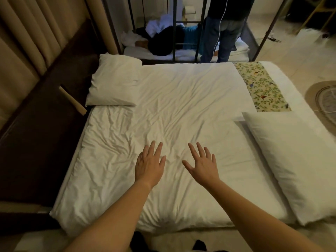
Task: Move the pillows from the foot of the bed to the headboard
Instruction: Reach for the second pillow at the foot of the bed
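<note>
1. A person's left hand (150,165) and right hand (203,163) reach side by side over the middle of a bed, palms down, fingers spread, gripping nothing; whether they touch the sheet cannot be told.
2. Beneath them lies a wrinkled white bed cover (172,115), bare between the hands and both pillows.
3. One soft white rectangular pillow (113,82) rests at the bed's far left corner, beside the dark wooden headboard (41,124).
4. A second plump white pillow (294,166) lies along the right edge, well apart from the first.
5. A floral bird-print fabric runner (261,87) crosses the cover just beyond the second pillow.
6. A beige cardboard-like tube (72,100) leans at the headboard near the first pillow.
7. Beyond the bed, a black metal frame (175,30) holds heaped clothes; a person in blue jeans (221,33) stands there.
8. Beige pleated curtains (23,33) hang at left.
</note>
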`<action>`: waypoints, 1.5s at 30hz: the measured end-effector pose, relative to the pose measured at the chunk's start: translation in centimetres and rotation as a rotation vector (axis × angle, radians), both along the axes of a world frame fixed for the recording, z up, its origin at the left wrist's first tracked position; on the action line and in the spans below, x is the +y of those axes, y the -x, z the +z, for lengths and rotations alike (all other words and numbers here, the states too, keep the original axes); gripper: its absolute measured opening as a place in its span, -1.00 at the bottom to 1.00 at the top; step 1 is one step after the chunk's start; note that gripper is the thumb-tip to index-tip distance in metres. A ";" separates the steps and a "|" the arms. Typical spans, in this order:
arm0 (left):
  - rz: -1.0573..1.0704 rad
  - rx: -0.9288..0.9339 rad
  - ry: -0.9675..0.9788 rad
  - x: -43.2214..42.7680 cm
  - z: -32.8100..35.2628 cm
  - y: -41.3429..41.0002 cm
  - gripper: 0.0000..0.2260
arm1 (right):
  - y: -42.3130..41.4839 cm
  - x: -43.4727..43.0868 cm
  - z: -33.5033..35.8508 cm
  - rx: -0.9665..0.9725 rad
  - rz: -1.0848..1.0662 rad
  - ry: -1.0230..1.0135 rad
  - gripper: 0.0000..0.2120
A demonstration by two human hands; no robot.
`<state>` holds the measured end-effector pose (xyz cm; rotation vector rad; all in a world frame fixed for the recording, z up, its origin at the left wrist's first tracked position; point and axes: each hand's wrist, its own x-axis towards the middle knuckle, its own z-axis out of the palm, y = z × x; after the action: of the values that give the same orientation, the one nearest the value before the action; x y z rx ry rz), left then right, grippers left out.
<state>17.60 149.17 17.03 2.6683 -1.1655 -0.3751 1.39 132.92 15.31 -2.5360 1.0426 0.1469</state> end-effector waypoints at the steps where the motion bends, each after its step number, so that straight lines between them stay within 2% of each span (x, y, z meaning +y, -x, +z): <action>1: 0.004 0.007 0.006 -1.0 -0.1 1.2 -0.44 | 1.2 -1.1 -0.1 0.011 0.004 0.001 -0.22; 10: -0.075 0.004 -0.021 -9.2 -0.4 7.9 -0.44 | 9.0 -8.1 0.7 0.021 -0.066 0.016 -0.23; 22: -0.287 0.028 0.023 -20.4 0.7 15.2 -0.45 | 18.1 -15.0 2.3 0.018 -0.289 0.068 -0.22; 28: -0.241 0.021 0.012 -26.1 0.5 19.9 -0.44 | 23.5 -20.9 2.0 -0.019 -0.278 0.040 -0.23; 38: -0.135 0.114 0.004 -36.3 -0.6 34.8 -0.44 | 38.2 -33.6 3.1 0.035 -0.195 0.024 -0.25; 45: -0.137 0.121 0.000 -41.3 -1.0 39.0 -0.45 | 42.3 -38.8 3.2 0.047 -0.202 0.031 -0.25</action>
<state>-21.37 107.87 16.07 2.5328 -1.3128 -0.5510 -40.87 94.16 18.51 -2.4465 1.3210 0.1353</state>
